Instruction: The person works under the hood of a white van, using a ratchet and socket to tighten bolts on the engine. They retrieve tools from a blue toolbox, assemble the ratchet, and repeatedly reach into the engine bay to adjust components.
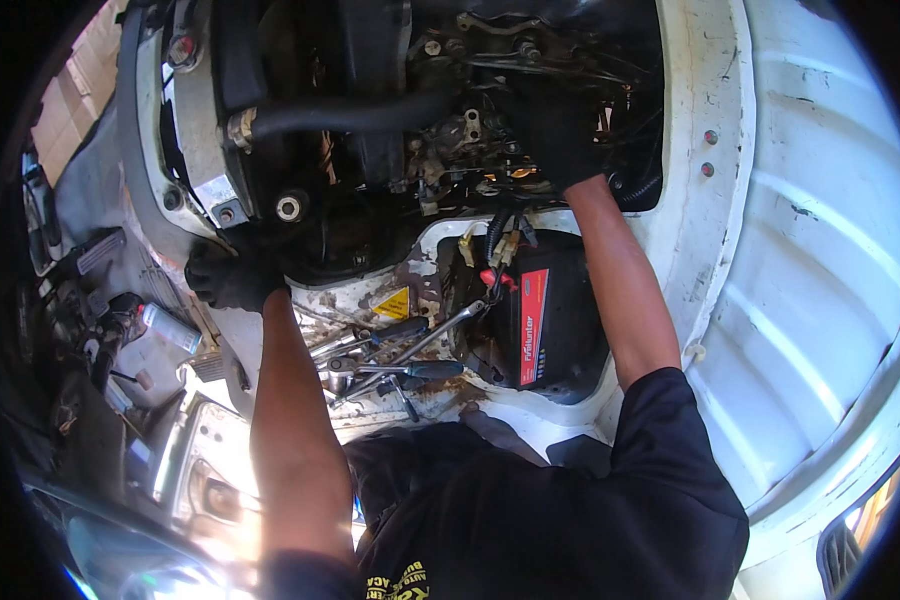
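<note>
My left hand (232, 280), in a black glove, is closed over the near-left corner of the pale metal frame (158, 205) around an engine bay. My right hand (560, 140), also gloved in black, reaches down into the engine (460, 140) on the bay's right side. Its fingers are lost against the dark parts, so what they touch is hidden. A thick black hose (360, 115) runs across the bay between the hands. Below my left hand's level, toward my body, a ratchet (390, 369) with a dark blue handle lies among several other metal tools on the painted ledge.
A black battery (560, 320) with a red label sits in a recess beside my right forearm. A ribbed white panel (820, 250) rises along the right. At the left, a spray can (170, 327) lies among loose tools and clutter.
</note>
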{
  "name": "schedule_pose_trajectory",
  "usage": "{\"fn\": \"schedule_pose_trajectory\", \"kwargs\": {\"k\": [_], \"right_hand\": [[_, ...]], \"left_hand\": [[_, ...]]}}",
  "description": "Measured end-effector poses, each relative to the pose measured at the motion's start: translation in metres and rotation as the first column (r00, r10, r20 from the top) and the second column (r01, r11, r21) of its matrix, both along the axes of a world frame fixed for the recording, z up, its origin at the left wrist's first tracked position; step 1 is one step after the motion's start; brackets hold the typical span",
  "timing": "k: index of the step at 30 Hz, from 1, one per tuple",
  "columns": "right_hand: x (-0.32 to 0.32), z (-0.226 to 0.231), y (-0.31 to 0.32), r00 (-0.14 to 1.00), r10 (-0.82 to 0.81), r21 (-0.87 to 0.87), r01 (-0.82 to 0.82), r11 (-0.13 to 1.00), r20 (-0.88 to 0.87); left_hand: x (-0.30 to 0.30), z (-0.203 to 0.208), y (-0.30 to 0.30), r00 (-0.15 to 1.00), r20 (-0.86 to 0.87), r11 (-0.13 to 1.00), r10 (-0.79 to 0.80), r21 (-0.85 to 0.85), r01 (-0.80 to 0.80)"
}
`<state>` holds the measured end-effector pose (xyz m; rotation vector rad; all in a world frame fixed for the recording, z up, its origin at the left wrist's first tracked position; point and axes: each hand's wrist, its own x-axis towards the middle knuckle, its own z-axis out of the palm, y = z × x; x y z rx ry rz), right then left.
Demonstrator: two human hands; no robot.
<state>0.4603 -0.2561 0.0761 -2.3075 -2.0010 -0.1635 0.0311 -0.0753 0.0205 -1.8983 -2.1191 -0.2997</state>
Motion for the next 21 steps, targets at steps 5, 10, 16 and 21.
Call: {"fn": "schedule_pose_trajectory", "kwargs": {"k": [5,10,16,21], "right_hand": [[0.004,-0.002,0.003,0.997,0.032,-0.083,-0.026,0.996,0.067],[0.002,-0.002,0.014,0.996,-0.018,-0.08,0.011,0.997,-0.09],[0.002,0.009,0.016,0.999,0.034,-0.219,-0.03,0.975,0.014],[0.006,0.001,0.013,0.999,0.049,-0.091,-0.046,0.995,0.023]], "left_hand": [[0.001,0.001,0.0,0.999,0.017,0.998,0.031,-0.055,-0.03],[-0.006,-0.003,0.001,0.998,0.055,0.998,0.036,-0.055,-0.033],[0.002,0.006,-0.002,0.997,0.077,0.999,0.015,-0.047,-0.012],[0.004,0.01,-0.001,0.998,0.057,0.999,0.001,-0.05,0.002]]}}
